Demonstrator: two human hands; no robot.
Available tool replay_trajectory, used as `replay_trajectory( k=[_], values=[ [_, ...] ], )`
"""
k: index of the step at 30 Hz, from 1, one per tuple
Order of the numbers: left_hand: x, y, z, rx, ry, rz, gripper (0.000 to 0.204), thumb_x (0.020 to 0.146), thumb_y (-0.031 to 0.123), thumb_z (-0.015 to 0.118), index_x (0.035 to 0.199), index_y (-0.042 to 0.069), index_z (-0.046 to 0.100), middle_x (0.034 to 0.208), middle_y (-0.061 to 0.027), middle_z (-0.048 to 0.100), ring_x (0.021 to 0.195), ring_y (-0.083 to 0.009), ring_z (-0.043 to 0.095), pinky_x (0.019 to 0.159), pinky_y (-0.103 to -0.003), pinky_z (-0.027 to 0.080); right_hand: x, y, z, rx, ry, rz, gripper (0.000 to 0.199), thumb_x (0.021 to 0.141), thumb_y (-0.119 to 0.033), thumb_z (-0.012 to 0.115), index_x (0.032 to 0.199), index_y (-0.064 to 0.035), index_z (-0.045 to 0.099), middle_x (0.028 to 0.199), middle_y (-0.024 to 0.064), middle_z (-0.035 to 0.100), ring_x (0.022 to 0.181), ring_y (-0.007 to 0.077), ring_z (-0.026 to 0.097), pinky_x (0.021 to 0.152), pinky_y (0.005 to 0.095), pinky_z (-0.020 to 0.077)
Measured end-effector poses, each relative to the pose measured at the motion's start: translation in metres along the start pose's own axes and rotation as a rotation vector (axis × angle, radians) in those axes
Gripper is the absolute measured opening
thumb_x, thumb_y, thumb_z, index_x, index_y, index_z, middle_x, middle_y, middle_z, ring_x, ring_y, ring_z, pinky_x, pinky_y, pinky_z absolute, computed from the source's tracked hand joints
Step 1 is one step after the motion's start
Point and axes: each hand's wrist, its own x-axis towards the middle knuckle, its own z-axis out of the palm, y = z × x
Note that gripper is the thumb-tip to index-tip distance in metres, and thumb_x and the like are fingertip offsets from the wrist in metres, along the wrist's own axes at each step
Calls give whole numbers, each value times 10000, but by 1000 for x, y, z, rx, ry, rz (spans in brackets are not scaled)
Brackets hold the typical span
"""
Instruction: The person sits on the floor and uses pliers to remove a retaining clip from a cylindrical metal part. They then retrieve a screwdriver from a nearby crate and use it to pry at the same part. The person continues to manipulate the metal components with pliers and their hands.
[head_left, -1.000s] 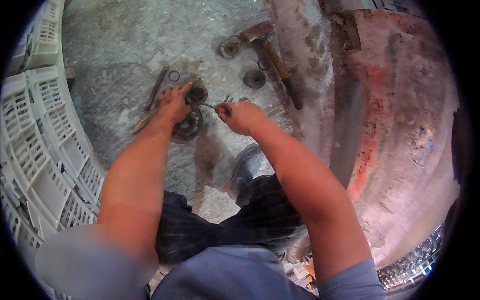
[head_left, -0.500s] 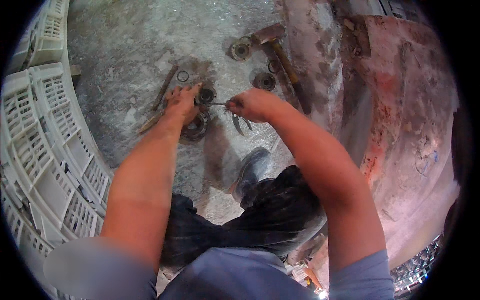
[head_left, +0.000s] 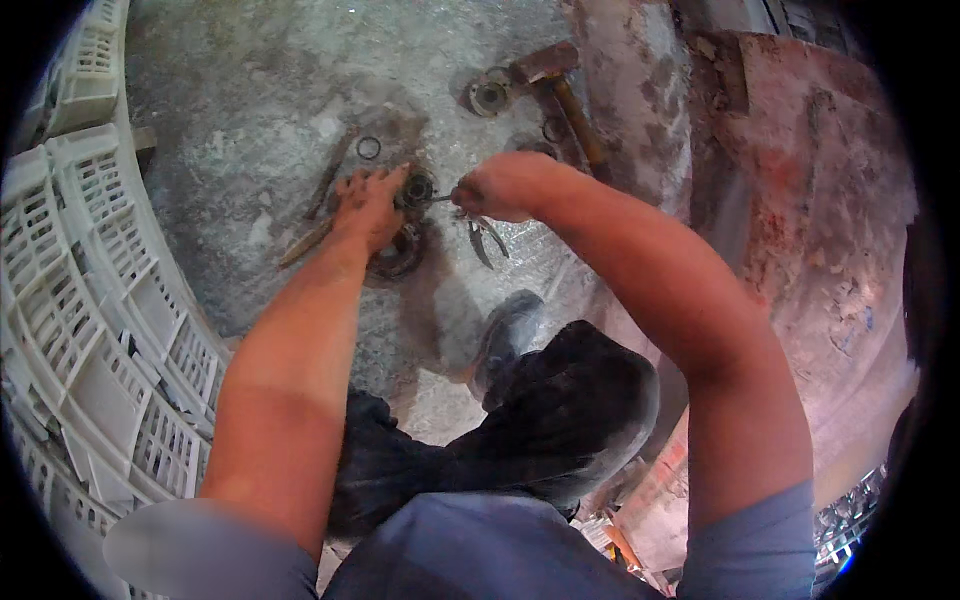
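My left hand (head_left: 370,208) presses against the side of a small round metal part (head_left: 419,187) with a dark centre hole, its fingers curled at the part's left edge. Above the floor, my right hand (head_left: 505,186) is closed on a thin metal rod (head_left: 441,199), whose tip reaches the round part; its grip end is hidden in the fist. Just below that hand lies a pair of pliers (head_left: 486,243), partly covered by it. A larger dirty metal ring (head_left: 397,258) sits under my left wrist. A thin ring (head_left: 368,148) lies beyond my left fingers.
A hammer (head_left: 572,105) lies at the far right beside a round flanged part (head_left: 489,96). A wooden stick (head_left: 304,245) is left of my left hand. White plastic crates (head_left: 90,290) line the left side, and a reddish, crusted slab (head_left: 800,230) the right. My boot (head_left: 512,325) stands close by.
My right hand has moved slightly away from me with the rod, uncovering more of the pliers. The right elbow has swung outward. My left hand stays at the round part.
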Motion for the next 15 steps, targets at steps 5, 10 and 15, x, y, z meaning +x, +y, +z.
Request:
replay_trajectory(
  k=[5,10,15],
  values=[
    [-1,-12,9,-4,71,-14,703,838,240,713,1472,243,410,1414,-99,496,1352,-360,386,1168,-507,212,-30,-46,19,121,15,148,284,960,-294,475,1115,-120,636,959,171,699,913,375,676,767,490,539],
    [-3,0,-3,17,12,-1,661,831,231,713,1435,213,446,1367,-103,529,1338,-367,394,1169,-496,215,-45,-66,70,291,162,288,276,975,-243,428,1186,-126,563,931,221,689,904,412,674,757,524,529],
    [4,-14,21,63,154,32,689,792,272,745,1425,222,477,1335,-108,561,1270,-370,456,1137,-527,247,-42,-106,91,334,150,412,314,936,-138,487,1225,-20,522,951,198,703,868,361,705,716,451,571]
  ],
)
